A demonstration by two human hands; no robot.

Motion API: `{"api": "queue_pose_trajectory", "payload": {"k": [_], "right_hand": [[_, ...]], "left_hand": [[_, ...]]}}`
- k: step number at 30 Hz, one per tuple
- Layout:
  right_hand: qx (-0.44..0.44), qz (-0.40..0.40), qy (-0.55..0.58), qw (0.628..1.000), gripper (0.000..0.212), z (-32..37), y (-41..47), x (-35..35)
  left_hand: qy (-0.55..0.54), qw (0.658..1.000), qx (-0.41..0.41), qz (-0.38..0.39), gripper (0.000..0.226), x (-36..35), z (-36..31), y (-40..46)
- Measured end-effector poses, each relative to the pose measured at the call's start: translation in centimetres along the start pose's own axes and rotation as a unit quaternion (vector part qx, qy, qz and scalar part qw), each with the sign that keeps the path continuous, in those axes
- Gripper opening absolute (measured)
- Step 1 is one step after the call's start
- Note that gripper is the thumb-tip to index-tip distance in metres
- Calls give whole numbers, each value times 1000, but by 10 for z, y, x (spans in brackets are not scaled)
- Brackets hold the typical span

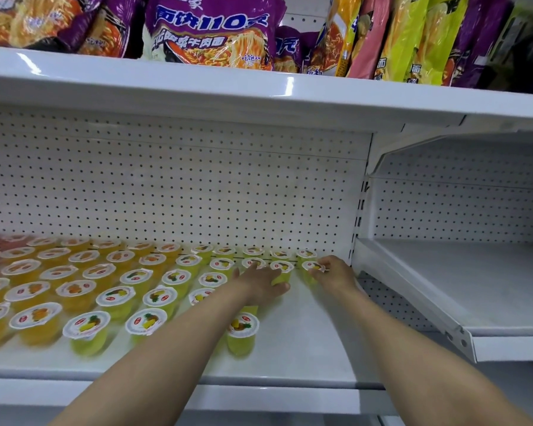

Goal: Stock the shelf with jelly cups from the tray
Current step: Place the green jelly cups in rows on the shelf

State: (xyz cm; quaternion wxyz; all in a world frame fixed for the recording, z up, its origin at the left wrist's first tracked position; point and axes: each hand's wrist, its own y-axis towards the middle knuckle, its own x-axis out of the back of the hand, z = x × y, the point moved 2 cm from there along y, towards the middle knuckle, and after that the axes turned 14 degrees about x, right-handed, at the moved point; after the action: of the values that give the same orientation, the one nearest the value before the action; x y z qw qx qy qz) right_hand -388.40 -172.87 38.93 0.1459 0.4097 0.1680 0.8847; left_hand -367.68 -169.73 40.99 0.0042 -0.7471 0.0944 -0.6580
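Rows of jelly cups stand on the white shelf [305, 348], orange ones [34, 322] at the left and yellow-green ones [88, 330] toward the middle. My left hand [260, 282] reaches deep into the shelf and curls around a yellow-green cup [282, 272] in the second row from the back. My right hand [333, 273] grips the cup [310, 270] beside it at the right end of that row, fingers at its lid. One cup [242, 333] stands alone in front, between my forearms. The tray is out of view.
A perforated white back panel [197, 195] closes the shelf behind the cups. An upper shelf [228, 90] carries purple, pink and yellow noodle packets [210, 32]. To the right, past a slotted upright, a bare white shelf [474, 287] sits slightly lower.
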Motion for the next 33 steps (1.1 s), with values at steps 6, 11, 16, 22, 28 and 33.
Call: {"api": "queue_pose_trajectory", "payload": {"k": [6,11,16,22,28,33], "right_hand": [[-24,3,18,1000,47,2,0,-2],[-43,37,-17,998,55,11,1,4],[39,55,-96,993,58,58,-4,22],[203,109,-198,953,60,178,-24,5],[297,131,-169,931,57,314,-63,-74],[354,174,-104,913,57,431,-119,-157]], "left_hand": [[16,1000,3,-7,68,1,-3,2],[14,1000,14,-5,72,0,-4,4],[-102,988,-11,-116,70,16,12,-10],[-196,941,60,-268,67,59,94,-60],[-192,909,152,-337,57,77,239,-127],[-151,896,241,-342,57,73,369,-213]]}}
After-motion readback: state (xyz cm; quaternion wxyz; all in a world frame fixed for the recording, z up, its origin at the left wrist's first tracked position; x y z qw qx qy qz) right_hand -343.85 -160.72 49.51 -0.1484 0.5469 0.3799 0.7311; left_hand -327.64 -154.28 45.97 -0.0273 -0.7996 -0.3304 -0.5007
